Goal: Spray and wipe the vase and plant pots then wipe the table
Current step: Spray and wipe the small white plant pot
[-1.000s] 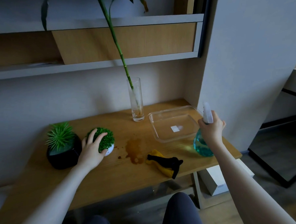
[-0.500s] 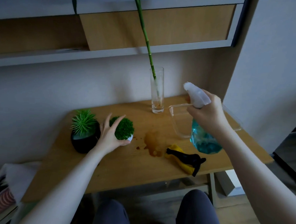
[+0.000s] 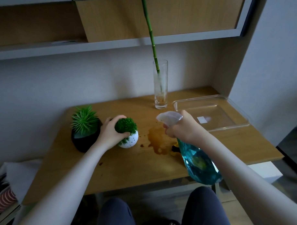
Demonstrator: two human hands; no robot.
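The right hand [image 3: 182, 128] had swung the spray bottle [image 3: 198, 163] in from beside the tray [image 3: 232, 105], nozzle now aimed at the white pot [image 3: 129, 139]. The left hand [image 3: 110, 133], earlier resting open, gripped that pot's foliage on the surface [image 3: 125, 170], beside the black pot [image 3: 83, 140]; spraying looked imminent.

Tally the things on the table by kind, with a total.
Plant pots: 2, black pot and white pot
Glass vase: 1
Clear tray: 1
Cloth: 1
Total: 5, not counting the held spray bottle
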